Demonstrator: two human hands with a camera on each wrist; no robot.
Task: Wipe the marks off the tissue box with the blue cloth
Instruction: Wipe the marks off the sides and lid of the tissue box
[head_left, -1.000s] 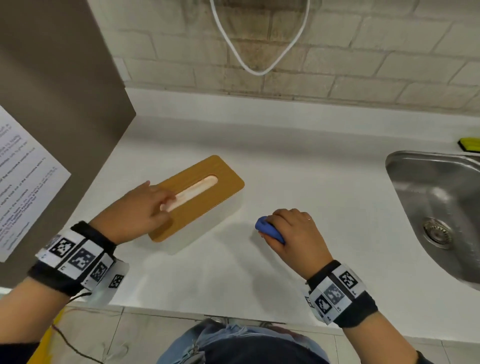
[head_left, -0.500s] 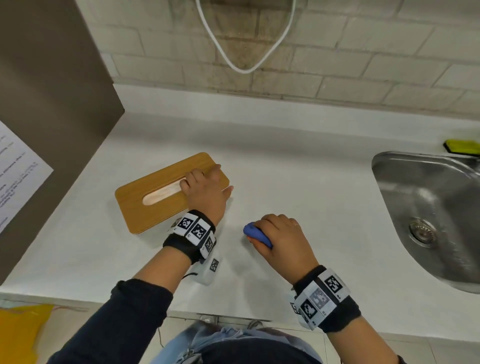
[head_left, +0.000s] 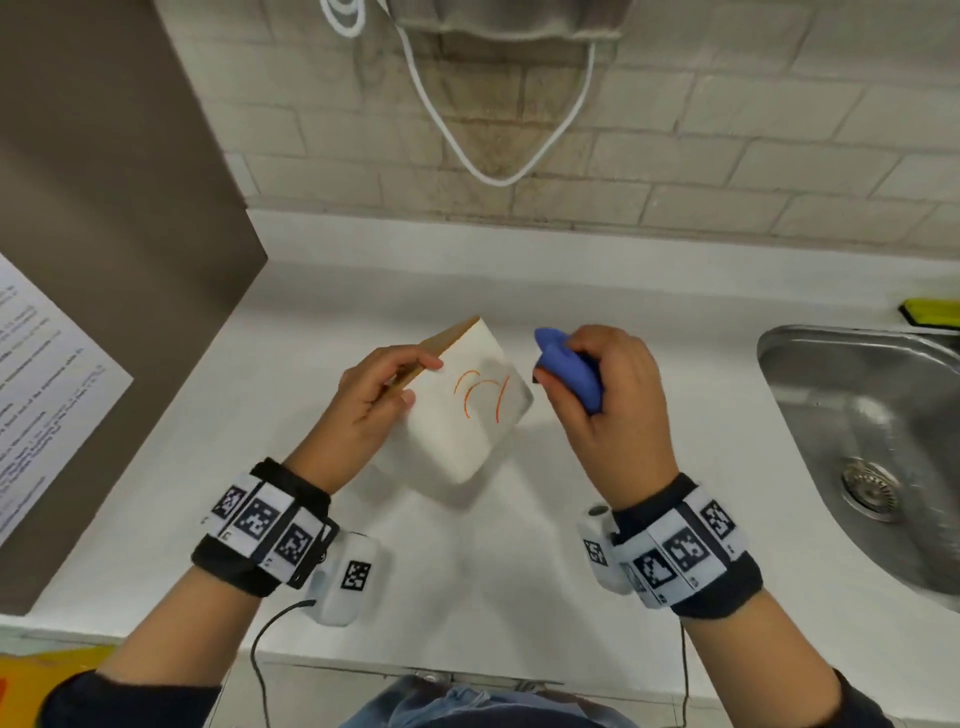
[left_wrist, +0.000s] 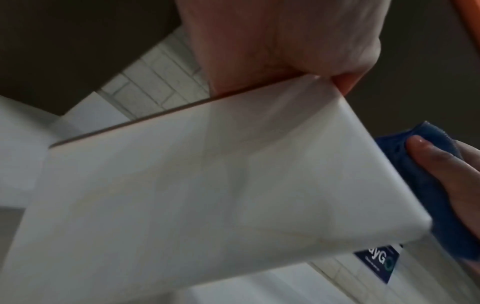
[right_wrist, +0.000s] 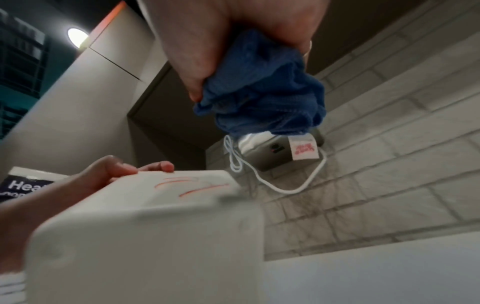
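The person's left hand (head_left: 370, 410) grips the white plastic tissue box with the wooden lid (head_left: 457, 415) by its lid edge, fingers curled over the brown lid and thumb pressed on the white face. The box is tipped up on the white countertop (head_left: 519, 571) so that one broad white side faces the head camera; whether its lower end rests on the counter cannot be told. On that side sit three curved orange marks (head_left: 480, 397), bright and unsmeared (the right wrist view shows them equally crisp). The right hand (head_left: 610, 400) is closed around the bunched blue cloth (head_left: 569, 366), which bulges out between thumb and fingers and hangs just beside the box's upper right edge, apparently not yet touching it. A steel sink (head_left: 872, 447) lies well to the right. Judging from this, the box is presented and the cloth is ready, but the wiping itself seems not to have begun: all the marks are left to remove.
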